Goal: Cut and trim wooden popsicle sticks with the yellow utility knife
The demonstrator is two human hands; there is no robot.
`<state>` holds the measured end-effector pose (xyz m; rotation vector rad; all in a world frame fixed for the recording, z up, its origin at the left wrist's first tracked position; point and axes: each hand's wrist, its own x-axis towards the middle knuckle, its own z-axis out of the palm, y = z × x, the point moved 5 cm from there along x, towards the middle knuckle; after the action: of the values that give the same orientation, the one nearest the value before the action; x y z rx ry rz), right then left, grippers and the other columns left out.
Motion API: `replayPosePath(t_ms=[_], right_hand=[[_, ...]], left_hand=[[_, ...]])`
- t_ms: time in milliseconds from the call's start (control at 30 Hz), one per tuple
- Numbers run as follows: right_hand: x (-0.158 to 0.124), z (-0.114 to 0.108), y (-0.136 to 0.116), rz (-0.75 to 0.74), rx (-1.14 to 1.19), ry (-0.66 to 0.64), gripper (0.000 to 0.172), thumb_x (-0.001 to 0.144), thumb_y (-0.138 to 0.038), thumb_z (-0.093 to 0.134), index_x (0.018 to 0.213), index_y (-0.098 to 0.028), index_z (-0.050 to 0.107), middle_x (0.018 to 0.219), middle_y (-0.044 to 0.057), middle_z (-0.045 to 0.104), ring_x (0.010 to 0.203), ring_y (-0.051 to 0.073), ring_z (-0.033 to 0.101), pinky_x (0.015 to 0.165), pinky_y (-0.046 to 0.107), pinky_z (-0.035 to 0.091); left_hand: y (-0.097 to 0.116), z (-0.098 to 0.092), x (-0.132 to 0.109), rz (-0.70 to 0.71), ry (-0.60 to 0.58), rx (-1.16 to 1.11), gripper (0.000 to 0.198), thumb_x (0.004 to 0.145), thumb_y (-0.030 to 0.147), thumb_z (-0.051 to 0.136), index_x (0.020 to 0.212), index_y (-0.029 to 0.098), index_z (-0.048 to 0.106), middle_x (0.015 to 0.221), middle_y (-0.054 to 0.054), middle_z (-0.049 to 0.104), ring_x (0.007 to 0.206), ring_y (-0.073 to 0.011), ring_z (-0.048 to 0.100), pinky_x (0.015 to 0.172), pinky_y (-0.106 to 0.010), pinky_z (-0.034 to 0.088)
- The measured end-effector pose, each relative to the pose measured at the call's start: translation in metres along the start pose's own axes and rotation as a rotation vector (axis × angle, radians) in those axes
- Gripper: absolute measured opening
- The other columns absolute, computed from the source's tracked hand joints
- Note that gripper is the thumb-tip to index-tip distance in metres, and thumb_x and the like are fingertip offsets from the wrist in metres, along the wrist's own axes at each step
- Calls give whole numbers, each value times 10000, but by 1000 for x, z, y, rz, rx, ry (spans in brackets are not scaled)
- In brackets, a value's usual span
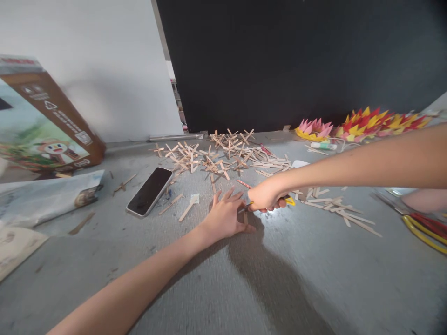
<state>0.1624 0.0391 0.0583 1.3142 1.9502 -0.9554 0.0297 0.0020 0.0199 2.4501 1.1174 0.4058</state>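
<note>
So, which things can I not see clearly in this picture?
Head view:
The yellow tool: right hand closes over it; only one end shows.
The small stick: mostly under left hand.
The red and yellow handles: cut off by right edge.
The box: print blurred, cut off by left edge.

Both arms stretch forward — left hand [226, 216] flat, fingers spread, right hand [267, 195] fisted just beside it.

**Bare Right to the Picture Edge**

Left forearm [139, 279] and right forearm [366, 167] both bare, slim and smooth. Left hand [226, 216] and right hand [267, 195] uncovered likewise. Slender fingers [223, 195], nails too blurred to tell.
</note>
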Motion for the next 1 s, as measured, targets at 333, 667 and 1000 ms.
replayPosePath(t_ms=[333, 667, 1000], right_hand=[[-12, 21, 11, 226, 294, -229, 400, 1062, -443, 420, 748, -201, 471, 557, -81, 335, 388, 47, 231, 388, 183, 168], [-39, 37, 22, 92, 648, -351, 463, 1053, -575, 461, 775, -205, 476, 558, -99, 308, 394, 39, 154, 365, 156, 141], [-45, 59, 42, -233, 879, 513, 296, 1072, -518, 377, 1187, -251, 431, 665, -74, 496, 430, 102, 372, 405, 223, 318]], left_hand=[[-2, 2, 0, -13, 34, -13, 637, 709, 629, 857, 1204, 261, 697, 1536, -126, 578, 1543, -433, 348, 1242, -721, 180], [-6, 6, 2, -37, 16, -58, 767, 647, 617, 895, 1275, 264, 633, 1600, -126, 507, 1563, -428, 308, 1247, -714, 146], [0, 3, -3, -58, 156, -244, 742, 834, 387, 822, 1471, 268, 462, 849, 23, 709, 932, -248, 667, 1062, -484, 429]])
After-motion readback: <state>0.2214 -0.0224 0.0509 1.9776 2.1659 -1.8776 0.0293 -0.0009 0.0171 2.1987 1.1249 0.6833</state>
